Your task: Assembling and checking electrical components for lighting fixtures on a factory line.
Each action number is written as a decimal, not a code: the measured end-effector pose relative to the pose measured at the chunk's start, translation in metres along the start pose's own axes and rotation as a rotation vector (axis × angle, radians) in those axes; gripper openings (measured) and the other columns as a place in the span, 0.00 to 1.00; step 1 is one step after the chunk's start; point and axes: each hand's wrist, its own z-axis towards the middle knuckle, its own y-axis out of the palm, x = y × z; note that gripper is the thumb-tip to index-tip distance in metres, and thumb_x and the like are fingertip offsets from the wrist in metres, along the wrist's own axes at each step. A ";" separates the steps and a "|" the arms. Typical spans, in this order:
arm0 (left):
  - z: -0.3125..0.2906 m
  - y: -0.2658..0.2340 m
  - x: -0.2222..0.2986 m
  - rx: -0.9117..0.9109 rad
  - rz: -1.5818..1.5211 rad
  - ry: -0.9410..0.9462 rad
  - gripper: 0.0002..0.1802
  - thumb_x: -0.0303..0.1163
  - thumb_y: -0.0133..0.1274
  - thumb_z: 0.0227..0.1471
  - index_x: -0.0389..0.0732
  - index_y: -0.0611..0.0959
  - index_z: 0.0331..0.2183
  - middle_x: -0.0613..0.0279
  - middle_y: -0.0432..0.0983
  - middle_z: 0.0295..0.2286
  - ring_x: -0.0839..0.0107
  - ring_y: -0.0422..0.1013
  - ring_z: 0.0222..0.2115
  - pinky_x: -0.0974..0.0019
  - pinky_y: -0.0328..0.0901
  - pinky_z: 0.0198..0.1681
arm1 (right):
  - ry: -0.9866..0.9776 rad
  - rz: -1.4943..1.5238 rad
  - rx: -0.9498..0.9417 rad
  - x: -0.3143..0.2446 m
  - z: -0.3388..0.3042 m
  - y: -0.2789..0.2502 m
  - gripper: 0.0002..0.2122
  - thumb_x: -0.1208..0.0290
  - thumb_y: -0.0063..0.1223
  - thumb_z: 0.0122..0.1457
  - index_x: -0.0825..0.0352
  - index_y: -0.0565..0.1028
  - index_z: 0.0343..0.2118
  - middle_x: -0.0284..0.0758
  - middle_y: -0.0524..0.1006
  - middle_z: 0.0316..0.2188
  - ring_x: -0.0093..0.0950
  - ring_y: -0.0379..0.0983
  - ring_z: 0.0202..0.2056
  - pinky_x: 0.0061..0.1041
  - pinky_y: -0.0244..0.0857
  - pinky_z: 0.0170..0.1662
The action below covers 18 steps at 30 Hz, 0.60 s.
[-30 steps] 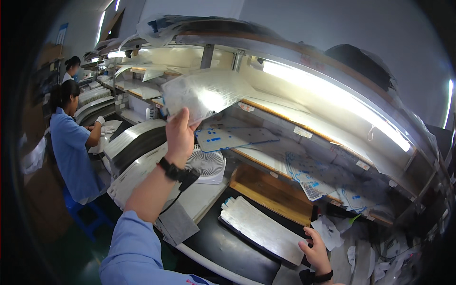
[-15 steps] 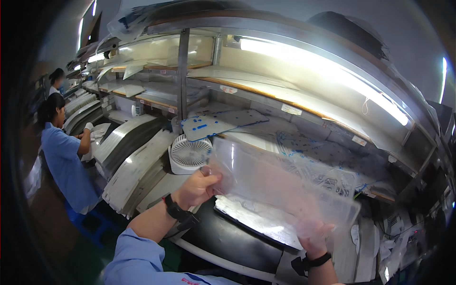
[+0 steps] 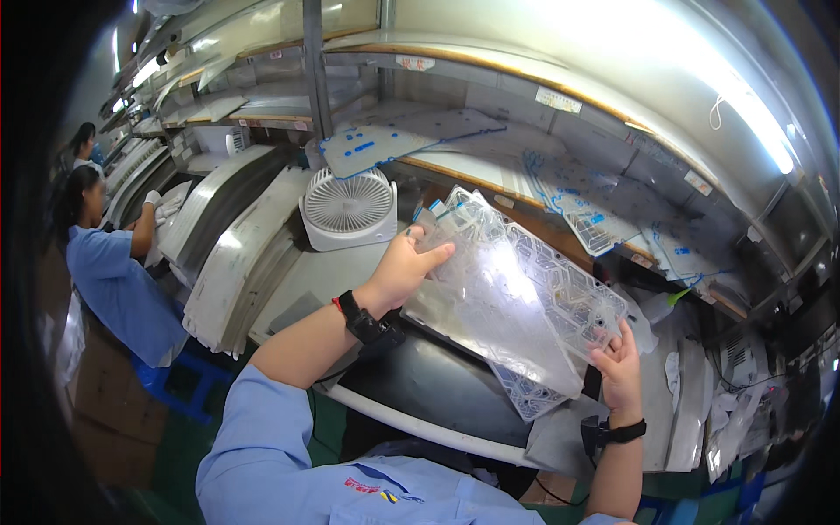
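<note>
The left hand point(image 3: 407, 267) grips one end of a clear, patterned, rectangular plastic sheet point(image 3: 573, 284), the right hand point(image 3: 619, 372) its other; it slants above a shiny black mat point(image 3: 429, 376) (midway, seemingly: picked up, not yet laid down).

Right forearm point(image 3: 617, 477) cut off by lower edge. Glare hides part of clear patterned sheet point(image 3: 570, 284). Shelf label's point(image 3: 558, 100) print too small. Farther co-worker point(image 3: 85, 147) partly hidden behind nearer co-worker point(image 3: 109, 258).
</note>
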 end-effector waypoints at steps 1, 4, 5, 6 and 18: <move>0.002 -0.003 -0.005 -0.011 0.001 -0.008 0.22 0.28 0.56 0.53 0.32 0.68 0.47 0.58 0.75 0.39 0.75 0.74 0.34 0.71 0.70 0.36 | 0.043 0.038 0.061 0.002 -0.001 0.004 0.43 0.87 0.57 0.44 0.70 0.46 0.63 0.42 0.69 0.49 0.31 0.68 0.49 0.31 0.65 0.51; 0.010 -0.014 -0.029 0.005 -0.084 -0.019 0.22 0.26 0.54 0.54 0.32 0.68 0.48 0.57 0.74 0.41 0.73 0.73 0.39 0.68 0.69 0.42 | 0.163 0.027 -0.032 0.003 -0.003 0.019 0.45 0.87 0.58 0.43 0.67 0.45 0.64 0.42 0.68 0.49 0.30 0.70 0.47 0.27 0.68 0.48; 0.011 -0.014 -0.033 0.022 -0.161 -0.002 0.21 0.25 0.53 0.54 0.32 0.68 0.49 0.57 0.74 0.43 0.72 0.72 0.41 0.67 0.68 0.45 | 0.150 -0.002 -0.074 0.005 -0.004 0.024 0.50 0.89 0.58 0.40 0.64 0.39 0.65 0.42 0.68 0.49 0.28 0.71 0.43 0.23 0.71 0.42; 0.011 -0.015 -0.035 0.026 -0.163 -0.008 0.21 0.25 0.53 0.54 0.32 0.68 0.49 0.57 0.74 0.43 0.72 0.72 0.41 0.67 0.68 0.45 | 0.157 -0.002 -0.075 0.004 -0.007 0.026 0.50 0.89 0.58 0.40 0.64 0.39 0.65 0.42 0.68 0.49 0.28 0.71 0.43 0.23 0.71 0.42; 0.018 -0.040 -0.048 0.032 -0.168 -0.099 0.22 0.27 0.49 0.58 0.34 0.66 0.53 0.58 0.72 0.45 0.71 0.71 0.43 0.64 0.67 0.48 | 0.179 -0.194 -0.053 0.017 -0.005 0.029 0.39 0.87 0.48 0.52 0.69 0.41 0.65 0.38 0.76 0.38 0.21 0.72 0.37 0.18 0.66 0.41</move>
